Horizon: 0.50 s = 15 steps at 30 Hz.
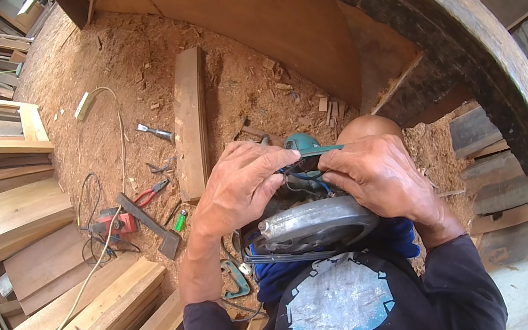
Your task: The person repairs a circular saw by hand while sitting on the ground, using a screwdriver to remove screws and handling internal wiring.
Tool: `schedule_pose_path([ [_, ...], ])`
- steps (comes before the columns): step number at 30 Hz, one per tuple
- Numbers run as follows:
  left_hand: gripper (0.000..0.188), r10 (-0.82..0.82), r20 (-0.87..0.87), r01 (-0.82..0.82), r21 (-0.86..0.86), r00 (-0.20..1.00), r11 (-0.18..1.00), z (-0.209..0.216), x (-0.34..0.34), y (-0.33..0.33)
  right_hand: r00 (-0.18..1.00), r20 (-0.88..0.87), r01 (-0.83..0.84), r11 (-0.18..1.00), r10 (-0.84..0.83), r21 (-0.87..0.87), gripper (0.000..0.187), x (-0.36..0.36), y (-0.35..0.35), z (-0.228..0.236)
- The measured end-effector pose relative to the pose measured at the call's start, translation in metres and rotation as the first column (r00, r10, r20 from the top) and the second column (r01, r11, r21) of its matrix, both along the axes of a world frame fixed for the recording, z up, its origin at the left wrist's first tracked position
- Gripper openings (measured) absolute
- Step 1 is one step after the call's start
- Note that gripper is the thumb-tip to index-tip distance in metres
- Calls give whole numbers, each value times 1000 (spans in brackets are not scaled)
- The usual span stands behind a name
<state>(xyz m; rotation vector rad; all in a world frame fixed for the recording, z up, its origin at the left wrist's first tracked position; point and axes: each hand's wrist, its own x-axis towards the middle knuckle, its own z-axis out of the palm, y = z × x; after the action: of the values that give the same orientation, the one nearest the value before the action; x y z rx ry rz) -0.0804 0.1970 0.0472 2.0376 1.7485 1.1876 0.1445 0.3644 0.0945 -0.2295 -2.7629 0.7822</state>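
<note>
A circular saw with a round grey metal guard (320, 221) and a teal motor housing (302, 142) rests on my lap. Above the guard, my left hand (239, 185) and my right hand (382, 172) come close together, fingers pinched on a thin green plastic cover piece (322, 150) that spans between them. Just below this piece, blue and black wires (308, 176) lie exposed. My fingers hide part of the saw's handle area. A teal clamp-like metal piece (234, 277) lies beside my left forearm.
To the left on sawdust lie a green screwdriver (180, 221), red-handled pliers (152, 192), a hammer-like tool (166, 243), a red power tool (120, 223) and a cord. A thick plank (192, 124) lies ahead. A large curved wooden structure (451, 26) arches at right; stacked boards (95, 329) fill the left.
</note>
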Motion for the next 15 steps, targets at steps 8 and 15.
schedule_pose_path([
  [8,37,-25,-30,25,-16,999,1000,2,-5,3,1000,-8,18,999,-17,32,13,-5,-1,2],
  [15,34,99,-2,-99,-92,995,991,13,13,5,995,90,-49,994,41,93,13,-9,6,4],
])
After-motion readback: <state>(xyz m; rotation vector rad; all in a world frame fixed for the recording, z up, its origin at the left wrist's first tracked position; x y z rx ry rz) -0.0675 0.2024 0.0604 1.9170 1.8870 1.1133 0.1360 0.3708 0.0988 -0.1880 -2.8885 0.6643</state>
